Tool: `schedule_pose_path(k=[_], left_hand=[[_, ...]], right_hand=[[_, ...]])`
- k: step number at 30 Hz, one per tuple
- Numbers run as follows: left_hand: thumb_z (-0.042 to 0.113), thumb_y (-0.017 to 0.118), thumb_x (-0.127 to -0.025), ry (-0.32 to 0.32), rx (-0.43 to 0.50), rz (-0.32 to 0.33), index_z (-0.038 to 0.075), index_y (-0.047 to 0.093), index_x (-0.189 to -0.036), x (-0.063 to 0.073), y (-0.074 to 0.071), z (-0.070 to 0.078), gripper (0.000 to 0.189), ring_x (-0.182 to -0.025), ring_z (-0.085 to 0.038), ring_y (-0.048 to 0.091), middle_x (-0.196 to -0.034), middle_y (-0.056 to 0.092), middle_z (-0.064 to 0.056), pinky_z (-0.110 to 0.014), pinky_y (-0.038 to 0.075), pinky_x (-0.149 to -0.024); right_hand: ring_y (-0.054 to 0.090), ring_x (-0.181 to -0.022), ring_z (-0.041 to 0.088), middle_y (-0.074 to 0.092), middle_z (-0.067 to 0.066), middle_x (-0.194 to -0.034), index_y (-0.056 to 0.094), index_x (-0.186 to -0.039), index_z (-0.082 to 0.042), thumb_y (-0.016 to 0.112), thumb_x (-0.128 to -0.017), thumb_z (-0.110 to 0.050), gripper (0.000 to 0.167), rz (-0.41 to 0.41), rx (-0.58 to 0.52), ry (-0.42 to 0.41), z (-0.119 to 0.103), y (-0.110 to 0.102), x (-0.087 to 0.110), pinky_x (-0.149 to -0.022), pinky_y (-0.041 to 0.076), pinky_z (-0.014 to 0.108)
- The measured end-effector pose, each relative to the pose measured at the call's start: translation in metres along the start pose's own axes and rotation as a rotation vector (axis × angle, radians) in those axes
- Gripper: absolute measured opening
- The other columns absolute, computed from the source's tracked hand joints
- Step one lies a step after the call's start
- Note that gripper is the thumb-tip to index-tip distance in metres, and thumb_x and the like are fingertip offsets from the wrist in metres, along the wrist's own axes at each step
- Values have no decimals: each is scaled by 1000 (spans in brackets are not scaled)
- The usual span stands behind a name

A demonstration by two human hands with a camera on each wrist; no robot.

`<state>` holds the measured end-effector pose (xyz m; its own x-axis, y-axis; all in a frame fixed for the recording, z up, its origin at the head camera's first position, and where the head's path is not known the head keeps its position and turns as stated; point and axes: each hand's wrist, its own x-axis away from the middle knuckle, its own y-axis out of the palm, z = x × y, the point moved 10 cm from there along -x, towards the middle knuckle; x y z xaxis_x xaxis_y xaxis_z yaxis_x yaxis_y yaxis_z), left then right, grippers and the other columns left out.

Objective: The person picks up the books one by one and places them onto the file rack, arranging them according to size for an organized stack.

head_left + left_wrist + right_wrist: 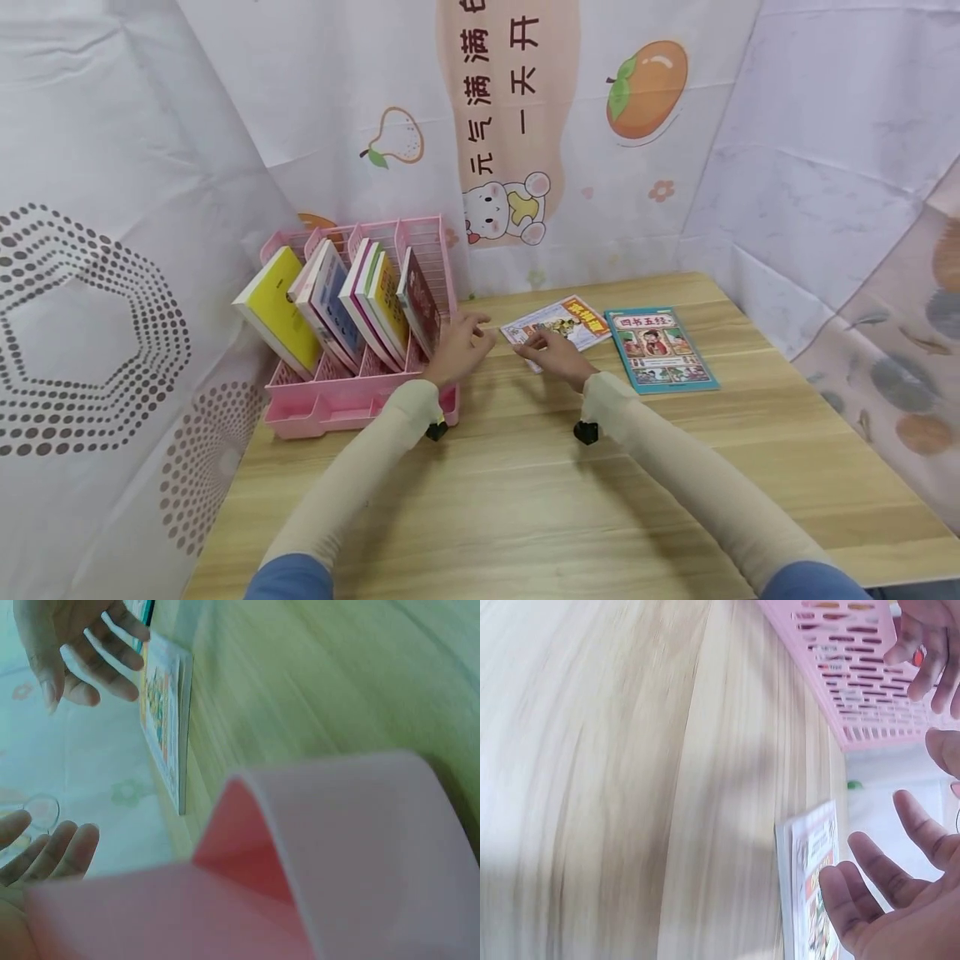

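My left hand [457, 348] hovers by the right end of a pink book rack [360, 387], fingers loosely bent and holding nothing. My right hand [557, 357] hangs over the near edge of a book with an orange and yellow cover [573, 317]; its fingers are spread in the right wrist view, where nothing lies in the palm. That book lies flat with a white-edged one under it. Right of it lies a blue book [660, 348] with pictured figures on its cover. Nearest my left hand in the rack leans a dark brown book [422, 304].
The rack's other slots hold a yellow book [283, 312], a blue-grey book [341, 304] and several more, all leaning. Its low front tray [296, 412] sits on the wooden table [495, 500]. A printed cloth [600, 200] hangs behind.
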<state>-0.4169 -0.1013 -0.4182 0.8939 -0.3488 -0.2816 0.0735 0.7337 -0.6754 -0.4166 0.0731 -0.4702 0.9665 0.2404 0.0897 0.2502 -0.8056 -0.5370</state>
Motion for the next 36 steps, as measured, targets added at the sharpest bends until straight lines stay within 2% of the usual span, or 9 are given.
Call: schedule_pose_path(k=[9,15,20,24,27,30,32,36], left_hand=[[42,57,-103,28,-90,-76,10,53,-145,-7,27,15,53,-120,-28,59,-143,52,-10,-43,53,-92],[42,58,-104,52,-127,-140,11,51,-148,-11,49,21,55,-122,-27,57,-145,51,-10,-45,50,-100],[45,57,-104,64,-129,-169,11,50,-148,-12,64,26,57,-122,-28,58,-146,50,-11,-46,50,-100],[45,56,-105,72,-104,-216,10,47,-151,-12,75,32,58,-115,-26,62,-149,48,-12,-45,52,-97],[46,54,-105,88,-99,-233,12,47,-151,-11,82,37,59,-118,-26,61,-152,46,-11,-45,51,-100],[44,54,-105,116,-109,-231,10,48,-151,-10,87,43,57,-129,-30,54,-154,45,-14,-47,46,-106],[44,54,-105,127,-121,-231,9,48,-151,-11,91,45,57,-134,-30,50,-154,45,-14,-47,43,-109],[41,56,-104,138,-99,-249,9,49,-149,-11,99,52,56,-136,-32,48,-151,47,-15,-47,43,-109]], right_hand=[[56,-121,40,59,21,-130,57,-119,-7,63,-102,-41,39,61,14,-3,19,-27,9,-98,47,55],[55,-121,38,59,22,-130,58,-119,-5,65,-101,-45,44,95,17,23,36,-43,13,-98,47,53],[57,-121,40,59,23,-131,58,-122,-6,64,-99,-52,51,136,72,33,47,-58,18,-98,47,56],[54,-125,41,56,24,-136,57,-128,-5,63,-100,-52,55,163,72,48,58,-73,21,-100,46,58],[54,-124,43,57,26,-136,56,-132,-3,63,-100,-52,59,189,106,35,64,-84,24,-100,46,58],[55,-122,44,58,27,-134,56,-131,-2,61,-101,-52,58,223,148,18,67,-94,30,-99,45,59],[55,-121,45,57,28,-133,55,-131,-1,60,-102,-51,58,243,168,5,68,-101,35,-100,44,62],[54,-121,45,59,28,-129,59,-126,-1,60,-101,-53,57,286,203,-6,75,-115,42,-111,22,68]])
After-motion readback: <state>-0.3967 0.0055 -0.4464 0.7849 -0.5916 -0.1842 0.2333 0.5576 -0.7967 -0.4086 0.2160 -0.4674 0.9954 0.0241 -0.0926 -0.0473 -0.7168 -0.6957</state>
